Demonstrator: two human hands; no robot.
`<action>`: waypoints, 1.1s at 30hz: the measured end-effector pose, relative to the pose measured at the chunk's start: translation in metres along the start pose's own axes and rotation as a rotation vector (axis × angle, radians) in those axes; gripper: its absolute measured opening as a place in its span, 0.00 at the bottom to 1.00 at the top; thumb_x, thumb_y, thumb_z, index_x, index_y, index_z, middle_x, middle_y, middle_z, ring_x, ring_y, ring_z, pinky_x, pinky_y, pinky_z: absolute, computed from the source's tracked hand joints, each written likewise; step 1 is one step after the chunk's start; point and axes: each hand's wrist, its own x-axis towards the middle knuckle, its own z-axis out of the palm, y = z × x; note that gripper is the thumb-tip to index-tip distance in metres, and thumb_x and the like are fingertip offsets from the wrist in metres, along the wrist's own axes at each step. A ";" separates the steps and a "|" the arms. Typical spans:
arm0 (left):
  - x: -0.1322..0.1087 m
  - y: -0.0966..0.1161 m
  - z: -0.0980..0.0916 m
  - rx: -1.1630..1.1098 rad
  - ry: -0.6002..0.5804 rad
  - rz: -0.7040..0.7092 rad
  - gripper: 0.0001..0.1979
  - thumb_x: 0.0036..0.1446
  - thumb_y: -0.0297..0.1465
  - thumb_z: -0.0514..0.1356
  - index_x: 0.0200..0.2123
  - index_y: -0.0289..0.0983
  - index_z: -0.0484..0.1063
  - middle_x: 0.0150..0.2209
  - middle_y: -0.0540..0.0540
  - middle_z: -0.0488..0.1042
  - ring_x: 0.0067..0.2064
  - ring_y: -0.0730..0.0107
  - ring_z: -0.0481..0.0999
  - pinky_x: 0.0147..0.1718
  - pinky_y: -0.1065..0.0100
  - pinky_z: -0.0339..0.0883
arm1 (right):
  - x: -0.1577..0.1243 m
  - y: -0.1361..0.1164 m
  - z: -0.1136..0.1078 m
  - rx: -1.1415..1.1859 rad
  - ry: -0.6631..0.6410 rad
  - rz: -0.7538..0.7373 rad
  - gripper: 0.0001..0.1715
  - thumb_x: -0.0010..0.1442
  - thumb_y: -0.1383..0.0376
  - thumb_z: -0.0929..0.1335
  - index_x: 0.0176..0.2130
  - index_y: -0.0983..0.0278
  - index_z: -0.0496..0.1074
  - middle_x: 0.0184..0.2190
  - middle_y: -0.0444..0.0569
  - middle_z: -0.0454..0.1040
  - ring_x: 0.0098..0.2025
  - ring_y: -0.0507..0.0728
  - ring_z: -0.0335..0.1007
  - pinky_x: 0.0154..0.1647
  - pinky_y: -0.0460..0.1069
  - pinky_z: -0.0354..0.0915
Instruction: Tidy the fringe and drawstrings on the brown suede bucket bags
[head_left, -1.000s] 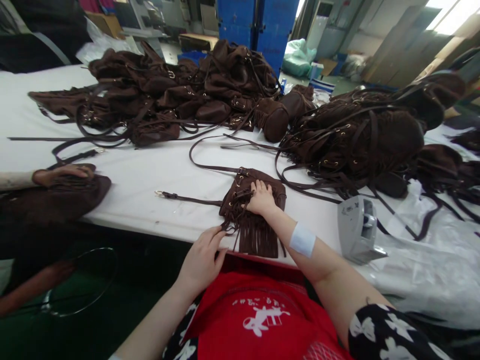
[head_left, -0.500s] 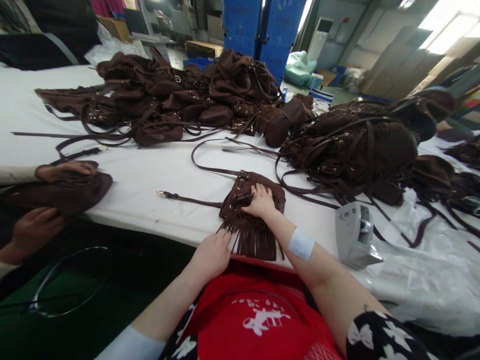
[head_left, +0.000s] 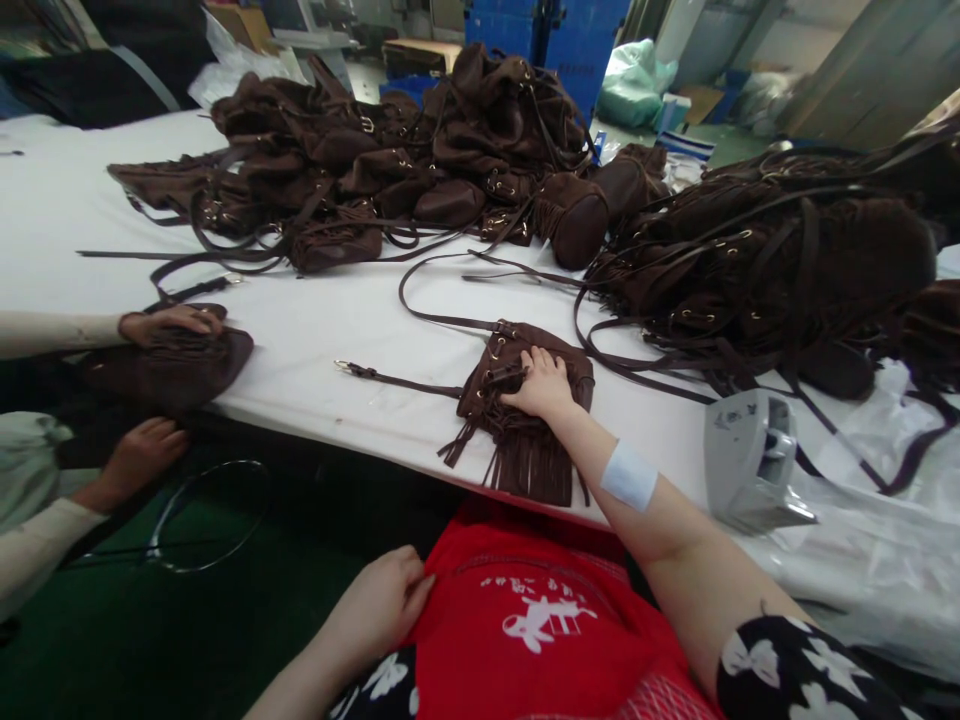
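Note:
A dark brown fringed bag point(head_left: 480, 385) lies on its side at the front edge of the white table, gold eyelets along its gathered mouth. My right hand point(head_left: 546, 383) rests on it with fingers spread, pressing on the bag without wrapping round it. Off the table, in front of my red apron point(head_left: 495, 560), is my left hand point(head_left: 386, 595). Its fingers are curled, and what they hold, if anything, is hidden. A strap with a metal clasp point(head_left: 345, 367) stretches leftward from the bag; another strap point(head_left: 405, 295) loops behind it.
Heaps of similar brown bags point(head_left: 337, 170) cover the table's back and right side. A grey tape dispenser point(head_left: 750, 455) stands right of my forearm, near clear plastic point(head_left: 885, 520). At left, another person's hand point(head_left: 176, 325) rests on a brown bag point(head_left: 225, 365).
My left hand has left the bag's fringe and dropped down and left to my apron. My right hand stays on the bag. The other person's lower hand has come off their bag.

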 end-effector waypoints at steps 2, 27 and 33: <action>0.003 -0.001 -0.002 0.013 0.161 0.001 0.15 0.64 0.35 0.48 0.30 0.38 0.71 0.34 0.45 0.72 0.36 0.67 0.73 0.36 0.67 0.66 | 0.000 0.000 0.000 0.008 0.004 -0.006 0.60 0.47 0.38 0.66 0.64 0.73 0.53 0.66 0.67 0.51 0.67 0.70 0.43 0.65 0.64 0.37; 0.060 0.025 -0.056 0.249 0.458 -0.046 0.12 0.61 0.28 0.49 0.41 0.40 0.71 0.38 0.46 0.78 0.40 0.64 0.77 0.40 0.67 0.65 | -0.005 0.000 -0.002 0.021 -0.002 -0.005 0.59 0.48 0.39 0.67 0.65 0.73 0.52 0.67 0.66 0.49 0.68 0.68 0.41 0.66 0.63 0.35; 0.060 0.018 -0.068 0.199 0.596 -0.324 0.15 0.60 0.31 0.49 0.44 0.41 0.73 0.34 0.47 0.80 0.35 0.62 0.78 0.34 0.67 0.64 | -0.004 0.000 0.000 0.027 0.007 -0.010 0.59 0.48 0.39 0.67 0.65 0.73 0.53 0.66 0.66 0.50 0.68 0.68 0.41 0.66 0.63 0.35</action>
